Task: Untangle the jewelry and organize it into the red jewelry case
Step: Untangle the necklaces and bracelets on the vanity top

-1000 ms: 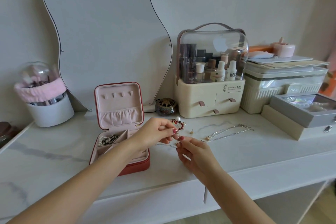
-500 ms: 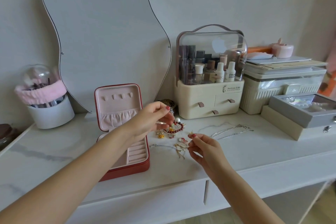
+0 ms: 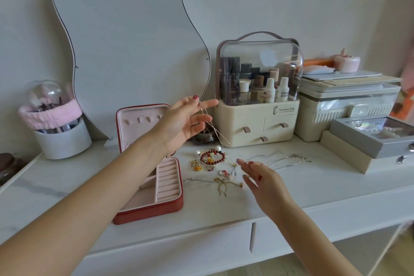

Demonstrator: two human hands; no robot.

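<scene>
Between thumb and forefinger of our left hand [image 3: 181,122] we pinch a thin gold chain [image 3: 212,125], its length dangling below the fingers, the others spread. Our right hand [image 3: 261,176] hovers with fingers relaxed and slightly apart, holding nothing. Just beyond those fingertips lies the tangled jewelry [image 3: 212,163]; the open red jewelry case [image 3: 152,186] sits under our left forearm.

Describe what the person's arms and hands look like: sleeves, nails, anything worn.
Both forearms are bare, with no sleeves in view. The left hand has a fingernail painted dark pinkish red, seen at the raised fingertip. The right hand has nails in a similar pinkish shade and what looks like a small ring on one finger, too small to be sure. No watch or bracelet shows on either wrist.
</scene>
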